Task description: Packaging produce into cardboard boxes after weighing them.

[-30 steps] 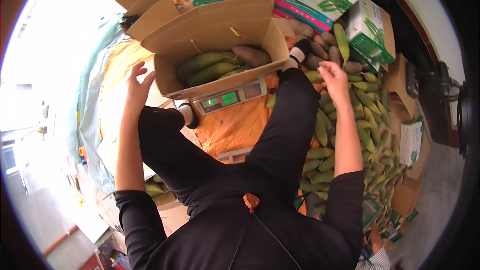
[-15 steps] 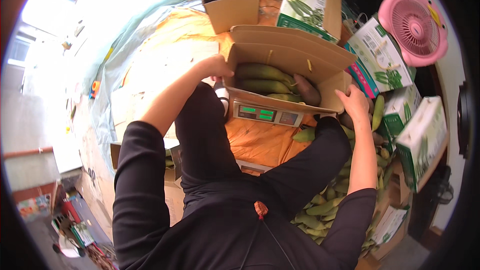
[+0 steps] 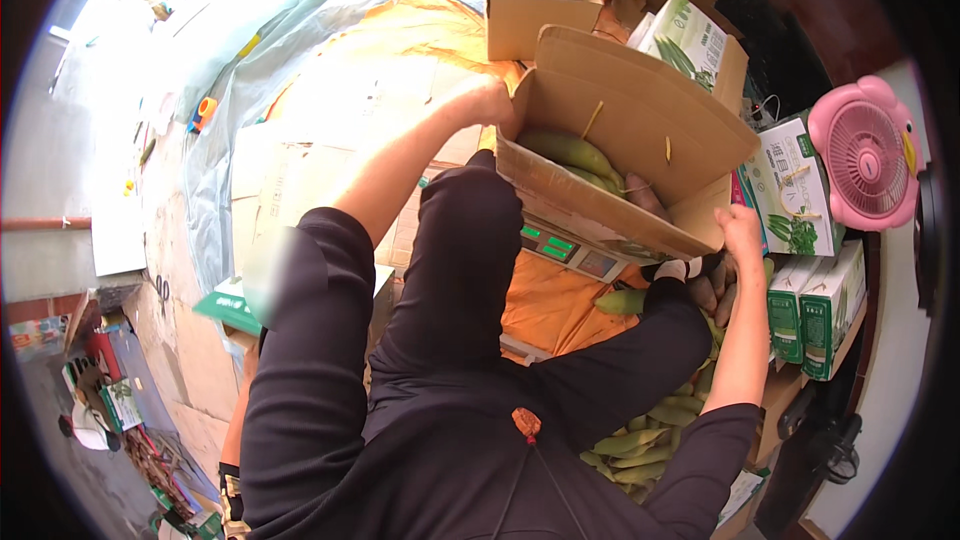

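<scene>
An open cardboard box [image 3: 590, 195] is held between my hands over a digital scale [image 3: 565, 252] with green-lit displays. Its flaps stand up, and it tilts down toward the right. Inside lie large green radishes [image 3: 568, 149] and a reddish-brown one [image 3: 645, 195]; the front wall hides part of them. My left hand [image 3: 482, 102] grips the box's left end, its fingers partly hidden by glare and the cardboard. At the right end, my right hand [image 3: 738, 230] is closed around the edge. A cord handle hangs inside the back wall.
Loose green radishes [image 3: 650, 440] are piled on the right beside my leg. Printed boxes [image 3: 830, 290] and a pink fan [image 3: 862, 155] stand farther right. Another open carton [image 3: 545, 25] is at the back. On the left, another person's arm [image 3: 238, 410] shows below a green-and-white box lid [image 3: 228, 310].
The box has come up from the scale and tilted, its front wall now covering more of the radishes. Both hands moved with it. A green-and-white lid and another person's arm have appeared at left.
</scene>
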